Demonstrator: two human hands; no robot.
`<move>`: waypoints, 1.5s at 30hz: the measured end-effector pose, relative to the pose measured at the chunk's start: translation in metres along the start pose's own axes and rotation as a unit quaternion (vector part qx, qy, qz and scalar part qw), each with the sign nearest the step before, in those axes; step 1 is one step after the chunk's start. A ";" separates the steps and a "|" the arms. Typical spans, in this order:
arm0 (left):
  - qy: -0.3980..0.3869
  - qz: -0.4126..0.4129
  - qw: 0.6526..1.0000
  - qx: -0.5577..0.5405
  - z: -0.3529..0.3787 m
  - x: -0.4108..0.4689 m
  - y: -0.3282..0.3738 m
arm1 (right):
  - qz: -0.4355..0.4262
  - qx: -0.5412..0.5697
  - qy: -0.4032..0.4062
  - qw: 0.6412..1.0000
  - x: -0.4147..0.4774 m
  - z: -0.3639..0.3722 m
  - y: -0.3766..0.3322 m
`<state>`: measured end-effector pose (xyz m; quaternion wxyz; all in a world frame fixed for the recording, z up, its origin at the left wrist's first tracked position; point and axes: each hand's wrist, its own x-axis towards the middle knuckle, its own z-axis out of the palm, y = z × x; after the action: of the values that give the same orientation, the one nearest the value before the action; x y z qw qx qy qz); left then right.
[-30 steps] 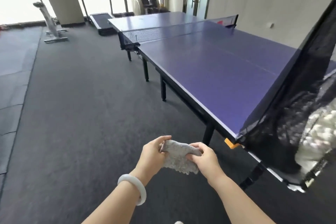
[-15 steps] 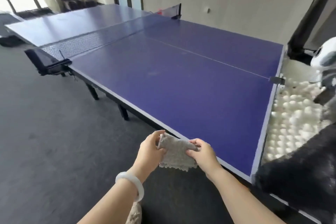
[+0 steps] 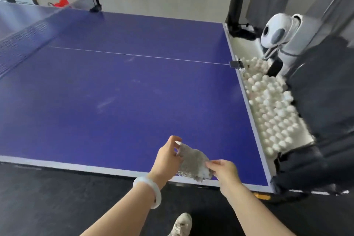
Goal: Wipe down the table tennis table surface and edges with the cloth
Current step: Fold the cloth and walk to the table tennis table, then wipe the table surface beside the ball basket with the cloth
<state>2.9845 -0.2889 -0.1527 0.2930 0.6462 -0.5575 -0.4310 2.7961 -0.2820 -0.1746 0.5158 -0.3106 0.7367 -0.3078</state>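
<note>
A small grey textured cloth (image 3: 193, 162) is stretched between both hands, just above the near edge of the blue table tennis table (image 3: 118, 90). My left hand (image 3: 168, 156), with a white bangle on its wrist, pinches the cloth's upper left corner. My right hand (image 3: 225, 171) pinches its lower right side. Pale smudges mark the blue surface near the middle. The white near edge line runs under the hands. The net (image 3: 24, 38) crosses the table at the far left.
A trough of several white balls (image 3: 272, 109) lines the table's right end, backed by black catch netting (image 3: 325, 101) and a white ball machine (image 3: 277, 30). Dark carpet lies below the near edge, with my shoe (image 3: 182, 225) on it. A wall stands behind the table.
I have stepped up to the table, and the view has swung right toward its end. Both hands, still holding the cloth, now hang over the near edge.
</note>
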 end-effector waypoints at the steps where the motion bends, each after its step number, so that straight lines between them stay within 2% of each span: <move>1: -0.003 0.000 1.000 -0.017 -0.001 0.010 0.006 | -0.004 0.006 0.004 1.000 0.006 0.003 -0.006; 4: 0.007 0.007 0.999 -0.036 0.000 0.042 0.019 | -0.051 0.024 0.039 0.998 0.024 0.009 -0.029; 7: 0.048 0.039 0.996 -0.056 -0.005 0.078 0.038 | -0.135 0.081 0.082 0.984 0.038 0.009 -0.056; 9: 0.071 0.043 0.993 -0.089 -0.005 0.104 0.045 | -0.158 0.104 0.093 0.977 0.051 0.007 -0.069; 11: 0.058 0.017 0.995 -0.084 -0.002 0.121 0.041 | -0.136 0.092 0.093 0.982 0.064 0.007 -0.074; 15: -0.016 -0.091 0.994 -0.062 0.008 0.139 0.021 | -0.049 0.094 0.098 0.990 0.084 0.009 -0.066; 17: -0.052 -0.147 0.978 -0.140 0.008 0.153 0.018 | -0.025 0.107 0.070 0.992 0.091 0.005 -0.070; 19: -0.101 -0.207 0.941 -0.249 0.004 0.165 0.018 | 0.007 0.097 0.034 0.995 0.096 -0.002 -0.071; 21: -0.148 -0.228 0.917 -0.293 0.001 0.172 0.018 | 0.038 0.127 -0.005 0.991 0.098 -0.011 -0.070; 23: -0.178 -0.191 0.940 -0.221 0.004 0.177 0.018 | 0.060 0.167 -0.050 0.983 0.100 -0.020 -0.067; 26: -0.168 -0.091 0.982 -0.003 0.016 0.188 0.023 | 0.071 0.140 -0.061 0.986 0.106 -0.025 -0.066; 29: -0.161 0.000 0.979 0.126 0.027 0.200 0.026 | 0.013 -0.076 0.021 0.997 0.112 -0.022 -0.071; 30: -0.175 0.024 0.976 0.130 0.030 0.203 0.026 | -0.035 -0.130 0.024 0.991 0.112 -0.019 -0.075; 31: -0.194 0.046 0.972 0.126 0.033 0.206 0.027 | -0.076 -0.157 -0.005 0.985 0.111 -0.013 -0.082; 33: -0.229 0.077 0.964 0.109 0.037 0.208 0.033 | -0.117 -0.204 -0.079 0.969 0.111 0.001 -0.090; 34: -0.233 0.083 0.964 0.095 0.039 0.209 0.035 | -0.136 -0.219 -0.078 0.963 0.114 0.008 -0.091; 37: -0.193 0.078 0.977 0.043 0.046 0.209 0.037 | -0.178 -0.182 0.042 0.966 0.118 0.010 -0.101; 39: -0.193 0.072 0.977 0.050 0.046 0.210 0.035 | -0.202 -0.183 0.073 0.959 0.120 -0.001 -0.108; 41: -0.251 0.066 0.958 0.126 0.046 0.210 0.031 | -0.200 -0.178 0.044 0.963 0.119 -0.017 -0.118; 43: -0.310 0.059 0.926 0.207 0.046 0.209 0.028 | -0.160 -0.169 0.010 0.973 0.119 -0.035 -0.124; 45: -0.335 0.027 0.917 0.214 0.045 0.212 0.026 | -0.111 -0.143 0.010 0.983 0.123 -0.058 -0.125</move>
<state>2.9339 -0.4956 -0.2000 -0.0450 0.4956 -0.7194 -0.4846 2.7246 -0.4474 -0.1317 0.4211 -0.4580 0.7392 -0.2579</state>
